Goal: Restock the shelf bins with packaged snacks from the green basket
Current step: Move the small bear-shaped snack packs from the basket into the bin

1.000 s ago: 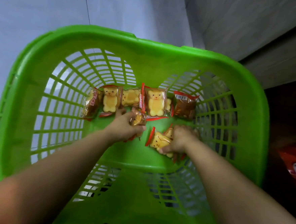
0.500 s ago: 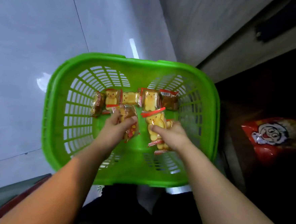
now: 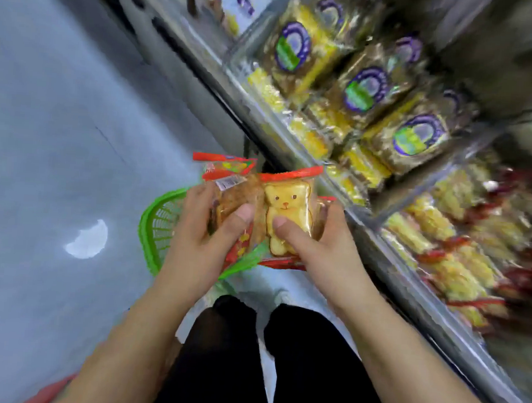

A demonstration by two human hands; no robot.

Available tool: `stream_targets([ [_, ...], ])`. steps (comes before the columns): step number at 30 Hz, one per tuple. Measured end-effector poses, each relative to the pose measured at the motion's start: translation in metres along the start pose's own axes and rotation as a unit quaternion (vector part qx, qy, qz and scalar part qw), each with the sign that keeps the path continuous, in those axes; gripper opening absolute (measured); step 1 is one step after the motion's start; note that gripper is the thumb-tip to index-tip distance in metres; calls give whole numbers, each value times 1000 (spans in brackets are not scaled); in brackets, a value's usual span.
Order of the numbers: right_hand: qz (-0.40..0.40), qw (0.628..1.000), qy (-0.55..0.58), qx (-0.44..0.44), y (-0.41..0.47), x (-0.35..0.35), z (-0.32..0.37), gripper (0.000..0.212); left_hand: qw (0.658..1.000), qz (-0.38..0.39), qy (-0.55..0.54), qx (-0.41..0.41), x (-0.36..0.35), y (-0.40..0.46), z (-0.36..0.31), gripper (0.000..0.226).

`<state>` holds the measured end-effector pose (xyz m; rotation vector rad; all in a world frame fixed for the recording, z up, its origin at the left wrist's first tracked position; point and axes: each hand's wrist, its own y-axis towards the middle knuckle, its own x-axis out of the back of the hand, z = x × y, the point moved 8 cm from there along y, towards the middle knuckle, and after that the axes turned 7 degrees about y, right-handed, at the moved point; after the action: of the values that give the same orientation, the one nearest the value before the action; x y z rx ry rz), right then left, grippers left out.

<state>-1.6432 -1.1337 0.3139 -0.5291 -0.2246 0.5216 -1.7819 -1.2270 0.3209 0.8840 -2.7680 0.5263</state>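
My left hand (image 3: 200,234) grips a brown cake packet (image 3: 236,196) with a red top seal, thumb pressed on its front. My right hand (image 3: 321,246) grips a yellow bear-shaped cake packet (image 3: 290,200), thumb on the bear's belly. The two packets are held side by side, touching, above the green basket (image 3: 159,222). The basket lies on the floor below my hands, mostly hidden by them; only its left rim and mesh wall show. More packets seem bunched behind the two front ones.
Clear shelf bins (image 3: 366,189) run diagonally along the right, filled with yellow cake packs bearing purple-green labels (image 3: 364,88) and red-sealed snack packets (image 3: 461,271). Grey floor (image 3: 59,124) spreads to the left. My dark-trousered legs (image 3: 247,357) stand below the hands.
Both hands have lifted packets out of the basket and brought them together at chest height. My view swung up from the basket to the shelf bins on the right.
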Motion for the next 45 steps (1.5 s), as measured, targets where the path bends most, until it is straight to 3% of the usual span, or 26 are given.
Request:
stream_targets([
  [4,-84,992,3,89,-51,92,60,36,992,96,-6,-87,-61,-10,-83,27],
  [7,-170,979,18,110,-75,167,67,39,974,169,30,-148,-128,-15,-124,24],
  [11,-235,969,-41,68,-88,251,31,40,944,283,66,-157,-221,-20,-137,26],
  [14,-256,962,-91,8,-98,296,-9,40,931,307,122,-153,-259,-17,-121,33],
  [19,-189,952,-240,17,-100,314,-42,53,925,301,197,-122,-278,-1,-90,36],
  [24,-99,931,-346,57,-80,290,-53,80,929,322,166,-76,-286,7,-81,26],
  [28,-167,860,-472,92,-86,282,-55,87,939,321,124,-23,-283,10,-71,30],
  [32,-264,770,-547,193,-104,275,-42,59,934,342,105,-24,-281,4,-72,21],
  [34,-257,723,-597,232,-105,263,-38,35,932,349,96,-23,-280,3,-76,10],
  [36,-219,698,-646,218,-96,252,-38,24,932,354,81,-12,-279,3,-77,10],
  [38,-194,717,-655,137,-82,252,-44,35,930,362,59,-2,-279,4,-78,15],
  [41,-182,803,-566,23,-71,266,-59,43,930,367,26,5,-279,5,-79,28],
  [45,-193,849,-491,35,-76,268,-53,24,932,361,4,18,-278,7,-76,23],
])
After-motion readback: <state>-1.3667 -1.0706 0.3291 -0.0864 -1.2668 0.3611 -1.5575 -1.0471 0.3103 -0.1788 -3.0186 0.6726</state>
